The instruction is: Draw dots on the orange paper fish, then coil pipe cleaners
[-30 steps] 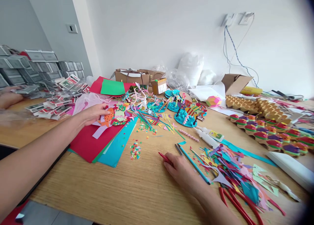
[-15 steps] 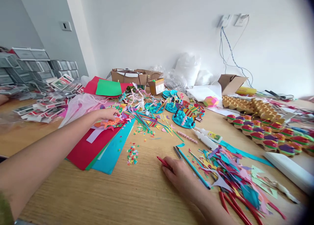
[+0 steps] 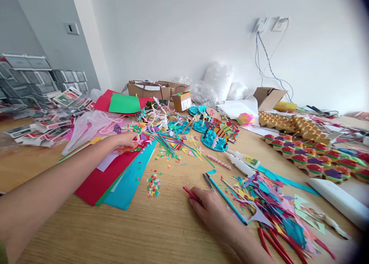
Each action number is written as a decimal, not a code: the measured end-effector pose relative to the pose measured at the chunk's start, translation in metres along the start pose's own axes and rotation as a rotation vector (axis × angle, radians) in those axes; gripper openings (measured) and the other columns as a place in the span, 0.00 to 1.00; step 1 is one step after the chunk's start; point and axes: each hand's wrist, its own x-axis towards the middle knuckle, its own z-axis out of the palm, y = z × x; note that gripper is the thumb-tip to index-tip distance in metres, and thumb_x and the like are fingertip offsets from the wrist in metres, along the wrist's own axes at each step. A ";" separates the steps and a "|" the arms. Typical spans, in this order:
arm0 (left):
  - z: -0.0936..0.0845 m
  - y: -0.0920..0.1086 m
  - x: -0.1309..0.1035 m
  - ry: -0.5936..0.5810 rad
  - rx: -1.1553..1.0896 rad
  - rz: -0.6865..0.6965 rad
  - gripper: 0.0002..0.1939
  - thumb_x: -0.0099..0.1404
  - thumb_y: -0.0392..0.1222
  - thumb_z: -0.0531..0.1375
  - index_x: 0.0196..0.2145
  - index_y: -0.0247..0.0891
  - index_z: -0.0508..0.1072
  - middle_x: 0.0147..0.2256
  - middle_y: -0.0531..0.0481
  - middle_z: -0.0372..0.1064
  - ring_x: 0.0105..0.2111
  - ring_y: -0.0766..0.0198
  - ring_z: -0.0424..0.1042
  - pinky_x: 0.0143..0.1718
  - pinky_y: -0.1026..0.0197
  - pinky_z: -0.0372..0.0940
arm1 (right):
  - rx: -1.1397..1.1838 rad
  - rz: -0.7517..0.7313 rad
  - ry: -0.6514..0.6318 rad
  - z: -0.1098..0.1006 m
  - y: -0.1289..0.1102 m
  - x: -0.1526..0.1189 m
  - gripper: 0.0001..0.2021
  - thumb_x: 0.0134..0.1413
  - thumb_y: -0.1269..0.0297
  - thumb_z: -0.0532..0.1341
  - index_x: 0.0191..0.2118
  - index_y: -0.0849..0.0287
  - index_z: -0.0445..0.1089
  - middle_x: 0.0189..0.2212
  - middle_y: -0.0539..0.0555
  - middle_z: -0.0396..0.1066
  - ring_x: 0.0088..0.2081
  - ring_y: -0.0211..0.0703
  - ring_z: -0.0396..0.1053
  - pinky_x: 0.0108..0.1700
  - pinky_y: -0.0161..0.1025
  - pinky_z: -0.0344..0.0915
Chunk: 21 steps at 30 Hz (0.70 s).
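Note:
My right hand rests on the table, closed around a red pen whose tip points left. My left hand reaches out over the stacked coloured sheets, fingers curled down among small paper cut-outs; what they pinch, if anything, is hidden. Just under that hand lies an orange spotted paper fish. A red sheet and a blue sheet fan out below it. Between my hands is a small heap of paper confetti. A blue pen lies beside my right hand.
Paper scraps and red-handled scissors lie at right, near glue bottles. Painted egg cartons stand farther right. Turquoise painted pieces sit at the middle back. Cardboard boxes and plastic bags line the wall.
The view has shifted slightly, so most things sit a little farther left. My left hand has moved a little nearer over the cut-outs. My right hand still holds the red pen in place.

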 end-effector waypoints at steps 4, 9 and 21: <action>-0.002 0.001 -0.001 -0.051 0.043 -0.072 0.16 0.64 0.43 0.56 0.48 0.35 0.65 0.47 0.44 0.65 0.42 0.57 0.68 0.41 0.49 0.66 | 0.012 -0.012 0.005 -0.001 -0.001 0.000 0.09 0.56 0.69 0.51 0.29 0.59 0.66 0.25 0.51 0.69 0.27 0.37 0.63 0.28 0.32 0.52; -0.005 0.004 -0.003 -0.113 -0.005 -0.111 0.15 0.64 0.43 0.56 0.48 0.35 0.66 0.46 0.44 0.66 0.40 0.58 0.69 0.39 0.51 0.67 | 0.011 -0.012 0.002 -0.002 -0.002 0.000 0.09 0.56 0.70 0.51 0.29 0.59 0.66 0.26 0.52 0.69 0.27 0.38 0.64 0.28 0.32 0.51; -0.046 0.011 -0.044 -0.036 -0.280 -0.015 0.18 0.49 0.56 0.61 0.29 0.39 0.64 0.24 0.53 0.65 0.22 0.65 0.64 0.23 0.64 0.58 | 0.000 -0.033 0.007 0.000 0.001 0.001 0.09 0.55 0.70 0.51 0.29 0.59 0.67 0.26 0.52 0.70 0.27 0.38 0.64 0.29 0.32 0.52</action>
